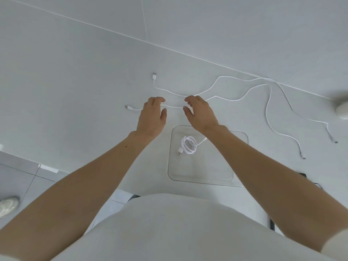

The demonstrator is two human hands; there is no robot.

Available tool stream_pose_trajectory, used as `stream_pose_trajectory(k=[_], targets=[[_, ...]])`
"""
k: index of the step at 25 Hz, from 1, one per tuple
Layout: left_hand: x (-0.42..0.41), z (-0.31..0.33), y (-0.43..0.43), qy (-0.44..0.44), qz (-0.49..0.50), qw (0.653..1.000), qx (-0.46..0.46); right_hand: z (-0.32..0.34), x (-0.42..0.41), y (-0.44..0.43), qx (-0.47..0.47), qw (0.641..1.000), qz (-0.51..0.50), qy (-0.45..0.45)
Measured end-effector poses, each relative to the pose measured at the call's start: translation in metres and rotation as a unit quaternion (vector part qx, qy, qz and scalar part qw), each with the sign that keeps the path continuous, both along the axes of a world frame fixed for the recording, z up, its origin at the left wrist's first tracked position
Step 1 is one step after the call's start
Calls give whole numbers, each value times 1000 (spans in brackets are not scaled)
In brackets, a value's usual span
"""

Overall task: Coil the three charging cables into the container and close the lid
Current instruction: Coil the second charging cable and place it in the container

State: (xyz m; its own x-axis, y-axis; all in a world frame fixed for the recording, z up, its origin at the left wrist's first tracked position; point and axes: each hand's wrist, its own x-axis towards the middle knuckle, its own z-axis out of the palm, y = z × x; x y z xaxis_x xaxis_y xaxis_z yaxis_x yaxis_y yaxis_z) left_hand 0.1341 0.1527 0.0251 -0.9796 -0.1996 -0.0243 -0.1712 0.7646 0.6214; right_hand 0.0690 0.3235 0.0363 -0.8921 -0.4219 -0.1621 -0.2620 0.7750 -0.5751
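Two white charging cables lie stretched across the white table (pixel 75 91). The near cable (pixel 174 106) runs from its USB plug at the left through both hands, then off to the right. My left hand (pixel 151 117) curls its fingers and thumb round it, and my right hand (pixel 199 114) pinches it a short way along. Just beyond my fingertips runs the far cable (pixel 214 83). Under my right wrist stands a clear square container (pixel 199 178) with the third cable (pixel 188 146) coiled inside. I see no lid.
A white rounded object (pixel 341 111) sits at the right edge of the table. The loose cable ends trail toward the table's right front. Below left is tiled floor with a pale shoe (pixel 8 205). My torso is against the table's front edge.
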Motion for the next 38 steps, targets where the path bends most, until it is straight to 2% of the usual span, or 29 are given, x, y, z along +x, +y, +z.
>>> stream_pose_trajectory(k=[6, 9, 12, 18, 22, 26, 29, 33, 38], targets=[[-23, -31, -39, -78, -58, 986, -138, -20, -32, -30, 165, 979, 114, -16], [-29, -41, -47, -109, -72, 977, -166, -30, -41, -38, 239, 957, 162, -21], [-31, -49, -52, -122, -85, 973, -176, -38, -47, -40, 264, 948, 178, -29], [-34, -50, -53, -130, -108, 972, -161, -44, -45, -41, 247, 953, 172, -43], [-30, -39, -46, -85, -82, 990, -79, -42, -44, -42, 242, 954, 156, -79], [-24, -29, -41, -75, -25, 995, -56, -27, -39, -34, 184, 973, 100, -97], [-15, -24, -40, -85, -11, 996, -20, -9, -31, -26, 128, 988, 43, -82], [3, -14, -31, -60, -43, 994, 85, 22, -16, -11, 75, 997, -9, -24], [14, 17, -7, -35, -72, 989, 124, 64, 2, 13, 18, 997, -68, 43]])
